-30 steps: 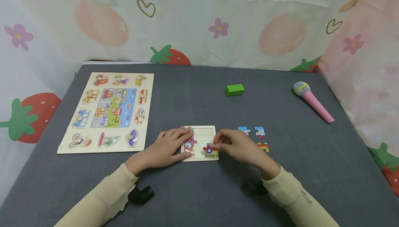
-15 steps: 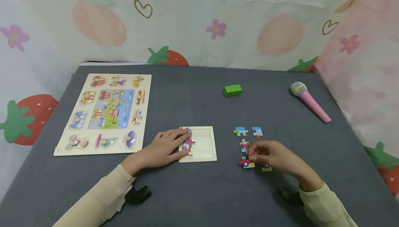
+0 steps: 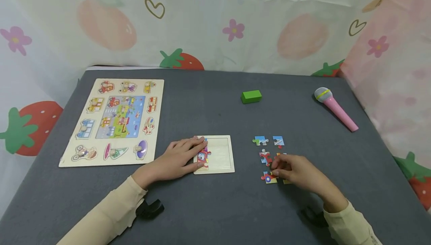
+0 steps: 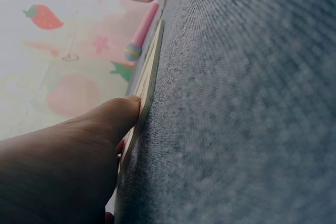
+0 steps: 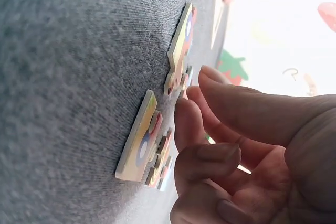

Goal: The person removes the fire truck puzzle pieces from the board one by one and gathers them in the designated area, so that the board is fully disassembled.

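My left hand (image 3: 175, 161) lies on the left side of a small wooden puzzle tray (image 3: 220, 155), fingers across its edge. Joined jigsaw pieces (image 3: 202, 157) with a red smiling picture partly show under the fingertips. Over the loose pieces on the right hovers my right hand (image 3: 297, 170), fingers bent, thumb and forefinger close to a piece with a blue wheel (image 3: 268, 178). In the right wrist view that wheel piece (image 5: 181, 38) rests on the cloth, and no piece is plainly pinched. Another wheel piece (image 5: 137, 145) lies beside the fingers.
More loose pieces lie above: a blue-green piece (image 3: 260, 140), a blue piece (image 3: 278, 141) and a red-blue piece (image 3: 265, 158). A large vehicle puzzle board (image 3: 77, 125) sits at left. Further back are a green block (image 3: 251, 97) and a pink toy microphone (image 3: 340, 113).
My right hand has carried the wheel piece from over the tray to the loose pieces on the right and set it down; it then shifts slightly rightward. The left hand stays on the tray.
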Motion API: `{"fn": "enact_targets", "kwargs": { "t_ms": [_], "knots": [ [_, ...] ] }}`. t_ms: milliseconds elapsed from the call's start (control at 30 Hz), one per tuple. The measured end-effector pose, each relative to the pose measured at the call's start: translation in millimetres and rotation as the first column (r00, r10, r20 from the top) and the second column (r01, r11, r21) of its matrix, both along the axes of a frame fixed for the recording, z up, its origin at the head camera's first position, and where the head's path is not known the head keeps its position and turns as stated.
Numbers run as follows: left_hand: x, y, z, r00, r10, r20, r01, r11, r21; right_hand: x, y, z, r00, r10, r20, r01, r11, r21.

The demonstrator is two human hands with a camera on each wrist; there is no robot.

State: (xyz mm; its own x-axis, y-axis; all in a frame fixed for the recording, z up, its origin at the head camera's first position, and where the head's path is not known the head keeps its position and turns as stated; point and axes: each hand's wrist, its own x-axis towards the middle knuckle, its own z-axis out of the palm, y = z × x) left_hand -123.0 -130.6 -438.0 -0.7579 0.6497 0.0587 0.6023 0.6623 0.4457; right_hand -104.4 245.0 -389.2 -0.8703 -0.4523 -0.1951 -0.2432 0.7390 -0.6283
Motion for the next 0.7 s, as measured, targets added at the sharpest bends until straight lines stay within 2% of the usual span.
{"fn": "enact_targets", "kwargs": {
  "t_ms": [233, 433, 567, 700],
  "knots": [
    [-0.1, -0.3, 0.2, 1.0, 0.004, 0.005, -0.004, 1.0, 0.005, 3.8, -2, -0.2, 0.999, 0.024, -0.044, -0.023, 0.999, 0.022],
    [0.3, 0.0, 1.2, 1.0, 0.001, 0.002, -0.001, 1.0, 0.015, 7.7, -5, -1.7, 0.998, 0.06, -0.031, -0.059, 0.998, 0.038],
    [0.0, 0.5, 0.3, 1.0, 0.005, 0.002, -0.005, 1.0, 0.027, 8.7, -9, 2.3, 0.993, 0.068, -0.092, -0.06, 0.995, 0.083],
    [-1.5, 1.4, -4.4, 1.0, 0.03, -0.004, -0.03, 0.998, 0.049, 4.7, -24, 11.2, 0.988, 0.069, -0.137, -0.058, 0.994, 0.088]
  ]
}}
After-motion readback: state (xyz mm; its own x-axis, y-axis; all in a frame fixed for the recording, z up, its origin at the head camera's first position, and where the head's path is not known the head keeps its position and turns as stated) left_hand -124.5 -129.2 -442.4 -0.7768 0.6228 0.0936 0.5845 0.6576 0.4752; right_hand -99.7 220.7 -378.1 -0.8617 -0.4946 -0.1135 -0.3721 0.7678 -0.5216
